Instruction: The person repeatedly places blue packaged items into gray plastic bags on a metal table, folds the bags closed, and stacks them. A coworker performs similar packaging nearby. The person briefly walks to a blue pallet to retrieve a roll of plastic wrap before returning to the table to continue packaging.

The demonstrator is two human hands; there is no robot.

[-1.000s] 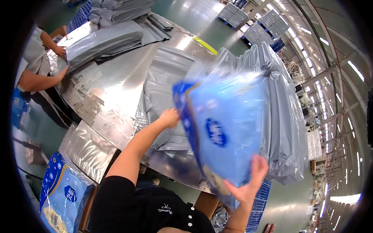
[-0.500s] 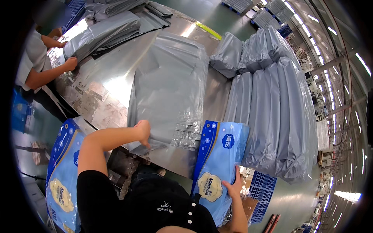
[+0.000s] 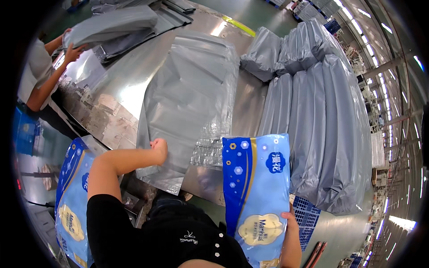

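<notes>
My left hand (image 3: pixel 159 152) is closed at the near left part of a flat grey plastic mailing bag (image 3: pixel 190 98), on a stack of such bags on the metal table. The top bag's near corner juts out over the table edge. My right hand (image 3: pixel 289 221) grips the right side of a tall blue plastic-wrapped pack (image 3: pixel 261 187) with a dark blue band and a cream label; some of its fingers are hidden behind the pack. A similar blue pack (image 3: pixel 71 196) stands left of my left arm.
Filled grey bags (image 3: pixel 308 129) lie in rows along the right of the table (image 3: pixel 206 184). At the far left, a co-worker's hands (image 3: pixel 71 53) hold a grey bag (image 3: pixel 111 24). A blue plastic pallet (image 3: pixel 304 219) lies on the floor at the right.
The top bag has slid toward me and left with my left hand. The blue pack in my right hand has turned to face me more squarely. The co-worker has raised a grey bag.
</notes>
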